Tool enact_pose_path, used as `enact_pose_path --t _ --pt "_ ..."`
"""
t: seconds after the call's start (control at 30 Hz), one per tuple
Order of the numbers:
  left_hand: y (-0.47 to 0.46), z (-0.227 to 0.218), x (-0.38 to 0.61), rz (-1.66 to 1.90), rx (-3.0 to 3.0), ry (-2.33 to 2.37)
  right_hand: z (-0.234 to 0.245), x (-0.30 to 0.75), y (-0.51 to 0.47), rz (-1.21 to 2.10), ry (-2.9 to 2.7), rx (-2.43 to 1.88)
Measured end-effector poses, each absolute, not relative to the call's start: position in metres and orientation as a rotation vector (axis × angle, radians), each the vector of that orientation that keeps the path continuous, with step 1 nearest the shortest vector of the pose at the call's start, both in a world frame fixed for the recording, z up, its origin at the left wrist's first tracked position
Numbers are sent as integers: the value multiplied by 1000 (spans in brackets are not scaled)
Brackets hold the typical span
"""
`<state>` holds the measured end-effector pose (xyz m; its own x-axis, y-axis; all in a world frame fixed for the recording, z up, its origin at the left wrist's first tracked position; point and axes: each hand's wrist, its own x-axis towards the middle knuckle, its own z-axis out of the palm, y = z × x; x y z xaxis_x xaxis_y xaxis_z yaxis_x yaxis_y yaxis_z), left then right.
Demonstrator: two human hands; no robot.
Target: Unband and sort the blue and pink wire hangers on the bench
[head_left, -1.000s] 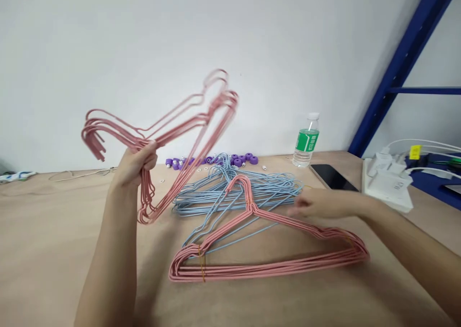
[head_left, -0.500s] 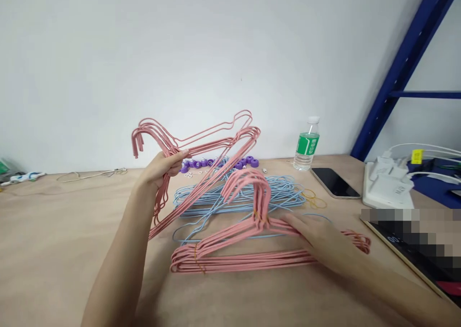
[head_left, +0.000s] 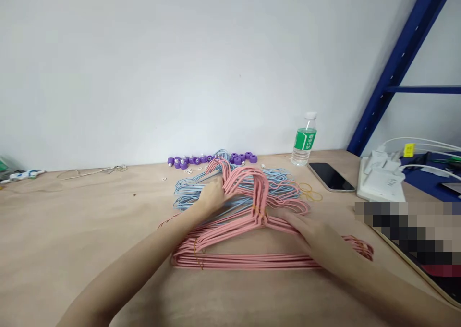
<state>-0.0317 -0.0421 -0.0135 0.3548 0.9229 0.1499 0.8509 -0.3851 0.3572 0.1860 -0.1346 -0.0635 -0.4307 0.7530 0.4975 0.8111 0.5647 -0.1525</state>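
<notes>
A tied bundle of pink wire hangers (head_left: 248,261) lies in front of me, its hooks upward and thin yellow bands around its neck and left corner. My right hand (head_left: 309,233) is closed on its right shoulder; the fingertips are partly hidden. Just behind, my left hand (head_left: 213,195) grips a second group of pink hangers (head_left: 297,206) near the hooks. This group lies close against the back of the tied bundle, which covers part of it. Under and beyond both spread several blue wire hangers (head_left: 187,187), partly covered.
Purple round pieces (head_left: 236,160) line the wall, with small white rings nearby. A water bottle (head_left: 304,139), phone (head_left: 330,176), yellow rubber bands (head_left: 309,192) and a power strip with chargers (head_left: 382,178) are to the right. A string (head_left: 82,173) lies at the left.
My left hand has brought the second group of pink hangers down and right, from raised at the left to behind the tied bundle. My right hand has stayed on the tied bundle.
</notes>
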Motion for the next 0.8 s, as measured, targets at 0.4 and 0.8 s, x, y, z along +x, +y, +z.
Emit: enact_pose_path --t 0.4,0.8 --pt "-70 11 -48 263 2398 1932 -39 154 -112 107 -2533 -1840" --pt "-76 28 -41 5 1833 794 -38 160 -123 250 -2379 -1385"
